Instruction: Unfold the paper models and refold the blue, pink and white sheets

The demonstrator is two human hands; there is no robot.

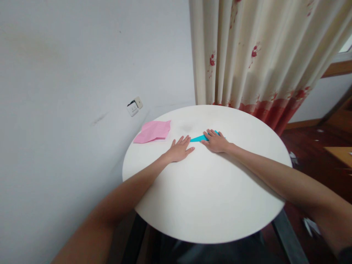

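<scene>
Right hand (214, 141): palm down, fingers slightly spread, laid over the wider end of the blue paper and pressing rather than gripping it.
Left hand (180, 149): flat and spread, thumb out, holding nothing; its fingertips are at the paper's narrow tip, though whether they touch it is too small to tell.
Blue paper (197, 139): a slim, pointed shape lying on the tabletop between the hands, partly hidden under the right one.
Step in hand: probably flattening a fold.
Next move: seems to call for even pressure along the edge, with the tip steadied so the layers don't slip.
Pink paper (152, 131): creased, beyond the left hand near the tabletop's edge.
Tabletop (209, 198): white, rounded, beside the wall socket (133, 109) and patterned curtain (258, 55).
</scene>
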